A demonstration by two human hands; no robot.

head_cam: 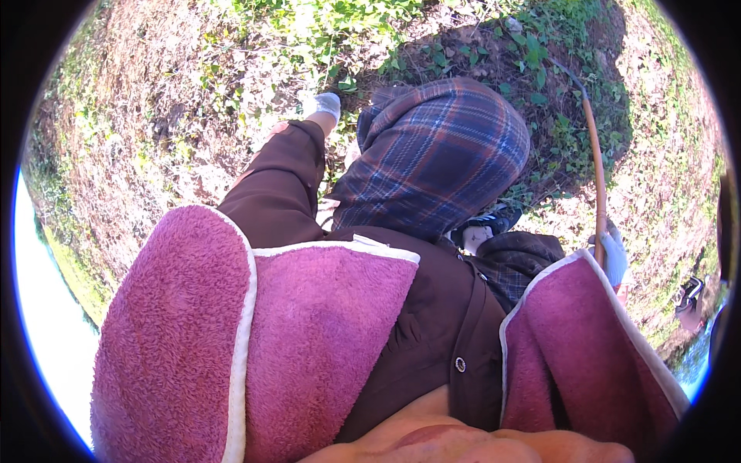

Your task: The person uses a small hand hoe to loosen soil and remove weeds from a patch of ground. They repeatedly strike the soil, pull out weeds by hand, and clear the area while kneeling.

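My left hand [326, 105], in a pale glove, reaches down to the ground among low leafy plants [347, 84]. Its fingers are too small and bright to make out, so whatever they hold is hidden. At the right, my right hand [615, 257], also in a pale glove, grips the wooden handle [595, 150] of a long tool. A curved metal neck [570, 74] joins the handle's far end. The tool's head is lost among green leaves in my shadow.
My knee in plaid cloth [440, 156] is bent between my arms. A pink towel [312, 312] with white edging hangs over my shoulders. Dry, littered soil [162, 116] with patches of green leaves surrounds me. A dark-and-white object [689, 292] lies farther right, unclear.
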